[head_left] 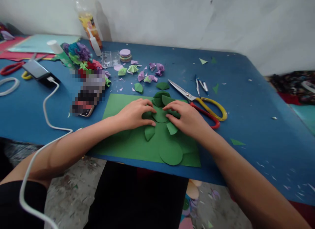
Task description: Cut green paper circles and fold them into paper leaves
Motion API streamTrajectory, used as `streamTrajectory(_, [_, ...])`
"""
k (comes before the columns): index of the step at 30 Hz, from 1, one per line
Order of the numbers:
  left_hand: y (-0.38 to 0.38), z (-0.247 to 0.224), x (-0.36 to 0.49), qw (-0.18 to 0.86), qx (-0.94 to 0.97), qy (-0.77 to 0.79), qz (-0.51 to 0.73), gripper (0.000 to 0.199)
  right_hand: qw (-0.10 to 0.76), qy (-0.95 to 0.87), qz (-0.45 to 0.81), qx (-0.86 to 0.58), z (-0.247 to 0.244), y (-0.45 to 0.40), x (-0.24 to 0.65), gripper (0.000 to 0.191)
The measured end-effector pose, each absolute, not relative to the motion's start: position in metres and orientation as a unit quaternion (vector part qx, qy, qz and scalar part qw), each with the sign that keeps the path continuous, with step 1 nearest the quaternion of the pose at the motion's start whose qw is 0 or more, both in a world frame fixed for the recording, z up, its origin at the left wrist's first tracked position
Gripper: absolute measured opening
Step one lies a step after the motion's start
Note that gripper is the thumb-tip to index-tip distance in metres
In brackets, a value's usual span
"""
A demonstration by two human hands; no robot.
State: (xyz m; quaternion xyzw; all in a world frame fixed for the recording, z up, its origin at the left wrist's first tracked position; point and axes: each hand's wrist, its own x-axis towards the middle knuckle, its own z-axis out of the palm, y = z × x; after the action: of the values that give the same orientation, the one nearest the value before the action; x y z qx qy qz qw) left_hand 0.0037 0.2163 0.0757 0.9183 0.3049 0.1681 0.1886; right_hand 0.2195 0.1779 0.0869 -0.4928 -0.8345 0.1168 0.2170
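Observation:
A green paper circle (161,115) lies between my two hands, over a green sheet of paper (128,143). My left hand (135,114) is at the circle's left edge, thumb and fingers apart. On the other side, my right hand (184,117) has its fingertips at the circle's right edge, the thumb spread below them. Folded green paper pieces (161,97) are bunched just beyond the circle. Below the hands lie a folded green piece (149,132), a lighter green piece (172,128) and another green circle (171,153). Whether the fingertips pinch any paper is unclear.
Scissors (209,109) with yellow and red handles lie beside my right hand. Behind are folded purple paper pieces (159,69), a compass (202,85), a glue bottle (94,43) and a drink bottle (90,23). Phones and a white cable (46,114) are on the left.

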Motion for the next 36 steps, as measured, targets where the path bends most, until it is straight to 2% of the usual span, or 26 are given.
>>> streamTrajectory(3, [0.221, 0.076, -0.001, 0.163, 0.938, 0.267, 0.15, 0.022, 0.216, -0.83, 0.103, -0.503, 0.088, 0.177, 0.222, 0.02])
streamTrajectory(7, [0.22, 0.074, 0.001, 0.093, 0.946, 0.26, 0.168, 0.022, 0.217, -0.844, 0.1, -0.48, 0.092, 0.173, 0.216, 0.016])
streamTrajectory(12, [0.213, 0.075, 0.003, 0.073, 0.918, 0.296, 0.254, 0.017, 0.228, -0.838, 0.105, -0.484, 0.098, 0.166, 0.21, 0.022])
streamTrajectory(15, [0.207, 0.081, 0.001, 0.128, 0.89, 0.292, 0.325, 0.013, 0.256, -0.812, 0.112, -0.513, 0.098, 0.163, 0.21, 0.018])
streamTrajectory(17, [0.202, 0.086, 0.001, 0.195, 0.864, 0.281, 0.369, 0.008, 0.304, -0.795, 0.123, -0.511, 0.099, 0.162, 0.21, 0.019])
streamTrajectory(18, [0.2, 0.088, 0.0, 0.23, 0.846, 0.284, 0.387, 0.013, 0.329, -0.789, 0.13, -0.502, 0.1, 0.161, 0.209, 0.019])
streamTrajectory(21, [0.195, 0.092, 0.001, 0.341, 0.782, 0.324, 0.408, 0.051, 0.386, -0.779, 0.155, -0.47, 0.106, 0.159, 0.208, 0.019])
streamTrajectory(23, [0.194, 0.093, 0.002, 0.424, 0.739, 0.335, 0.402, 0.06, 0.409, -0.777, 0.164, -0.449, 0.108, 0.157, 0.208, 0.018])
streamTrajectory(26, [0.192, 0.095, 0.003, 0.539, 0.686, 0.302, 0.383, 0.053, 0.433, -0.779, 0.149, -0.428, 0.109, 0.155, 0.208, 0.019])
streamTrajectory(28, [0.19, 0.097, 0.004, 0.581, 0.666, 0.281, 0.375, 0.049, 0.425, -0.788, 0.127, -0.426, 0.108, 0.154, 0.208, 0.02])
streamTrajectory(32, [0.185, 0.102, 0.004, 0.585, 0.652, 0.274, 0.397, 0.038, 0.391, -0.801, 0.114, -0.438, 0.107, 0.153, 0.208, 0.019])
streamTrajectory(36, [0.184, 0.103, 0.003, 0.54, 0.656, 0.292, 0.439, 0.028, 0.411, -0.772, 0.143, -0.463, 0.11, 0.15, 0.204, 0.016])
